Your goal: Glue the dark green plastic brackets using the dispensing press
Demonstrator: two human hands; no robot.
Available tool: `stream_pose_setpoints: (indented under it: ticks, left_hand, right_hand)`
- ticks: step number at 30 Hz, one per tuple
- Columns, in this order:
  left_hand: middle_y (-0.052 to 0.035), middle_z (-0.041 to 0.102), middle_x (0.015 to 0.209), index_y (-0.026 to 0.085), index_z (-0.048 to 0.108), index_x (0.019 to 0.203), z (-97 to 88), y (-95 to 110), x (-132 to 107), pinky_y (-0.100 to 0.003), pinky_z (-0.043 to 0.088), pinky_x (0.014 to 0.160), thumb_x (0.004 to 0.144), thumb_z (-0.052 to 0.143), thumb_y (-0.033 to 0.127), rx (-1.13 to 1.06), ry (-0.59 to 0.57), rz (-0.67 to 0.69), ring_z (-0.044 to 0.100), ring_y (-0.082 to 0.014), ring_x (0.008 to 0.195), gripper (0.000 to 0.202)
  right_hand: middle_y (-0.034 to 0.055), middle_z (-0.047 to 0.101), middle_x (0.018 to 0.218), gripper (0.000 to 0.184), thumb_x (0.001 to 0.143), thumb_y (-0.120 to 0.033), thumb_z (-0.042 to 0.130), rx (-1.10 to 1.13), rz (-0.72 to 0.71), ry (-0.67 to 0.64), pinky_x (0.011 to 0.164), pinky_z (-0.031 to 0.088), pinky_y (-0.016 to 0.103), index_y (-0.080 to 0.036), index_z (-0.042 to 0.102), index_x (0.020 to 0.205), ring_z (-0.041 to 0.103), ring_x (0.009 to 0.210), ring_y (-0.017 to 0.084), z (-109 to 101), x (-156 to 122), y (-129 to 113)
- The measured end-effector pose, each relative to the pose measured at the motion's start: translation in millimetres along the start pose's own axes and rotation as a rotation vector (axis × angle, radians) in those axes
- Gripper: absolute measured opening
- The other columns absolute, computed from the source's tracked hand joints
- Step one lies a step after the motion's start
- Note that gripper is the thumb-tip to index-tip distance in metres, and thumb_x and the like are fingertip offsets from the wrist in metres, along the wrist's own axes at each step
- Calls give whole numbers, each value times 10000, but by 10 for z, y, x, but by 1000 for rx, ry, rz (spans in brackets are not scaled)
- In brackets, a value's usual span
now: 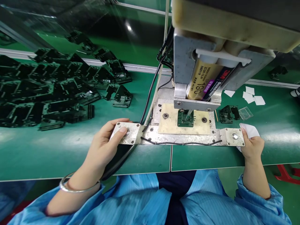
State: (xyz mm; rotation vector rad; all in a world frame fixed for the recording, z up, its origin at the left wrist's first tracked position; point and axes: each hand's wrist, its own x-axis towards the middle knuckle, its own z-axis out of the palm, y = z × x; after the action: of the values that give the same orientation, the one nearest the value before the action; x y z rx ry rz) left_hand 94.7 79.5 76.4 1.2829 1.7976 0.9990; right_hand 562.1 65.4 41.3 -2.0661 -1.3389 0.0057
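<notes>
Here the left hand (103, 147) rests on the left button plate (127, 133) of the metal fixture bar (182, 139): fingers extended and loosely spread, gripping nothing, fingertip laid on or right at the left push button (127, 132). A bangle (75, 186) sits on that wrist.

The right hand (252, 147) sits at the bar's opposite end, fingers curled around a white cloth (250, 130). The thumb is just beside the right button plate (235, 137); the right push button (234, 136) lies at about 9 to 10 o'clock from it, near but uncovered. Contact cannot be confirmed.

The bar's long axis runs 9 to 3 o'clock, one button at each end, one hand per end. The left hand is the nearer to its button.

The black part (186, 118) sits in the nest on the cream plate (185, 123), midway between the hands, at roughly 1 o'clock from the left hand and 10 o'clock from the right. An adhesive cartridge (206, 82) in the dispenser head (199, 62) hangs directly above it.

A pile of black parts (53, 87) lies at 11 o'clock on the green bench (58, 147); paper squares (252, 97) at 2 o'clock.
</notes>
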Motion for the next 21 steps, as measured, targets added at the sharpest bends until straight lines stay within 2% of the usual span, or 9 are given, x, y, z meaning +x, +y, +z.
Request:
stream_pose_setpoints:
  ticks: [6,17,21]
  left_hand:
    - [-43,681,1156,221,650,1159,-18,-25,-4,-264,463,796,836,616,568,1,-15,-17,594,-206,933,475]
    - [-43,669,1188,210,632,1182,-21,23,-28,-265,469,821,877,593,511,11,-33,-36,595,-217,972,430]
    - [-51,667,1187,200,622,1189,-25,30,-24,-271,475,824,885,587,496,8,-37,-37,593,-221,974,425]
  right_hand:
    - [-7,205,361,810,776,-964,354,-24,-43,8,358,191,304,-270,228,378,246,332,125,-21,-1,-61]
    - [-1,214,354,779,812,-891,392,-25,-47,-13,364,168,306,-272,232,368,241,332,125,-42,-10,-96]
    - [-3,204,351,786,807,-912,371,-37,-43,-21,365,180,306,-277,216,369,233,330,125,-41,-9,-96]
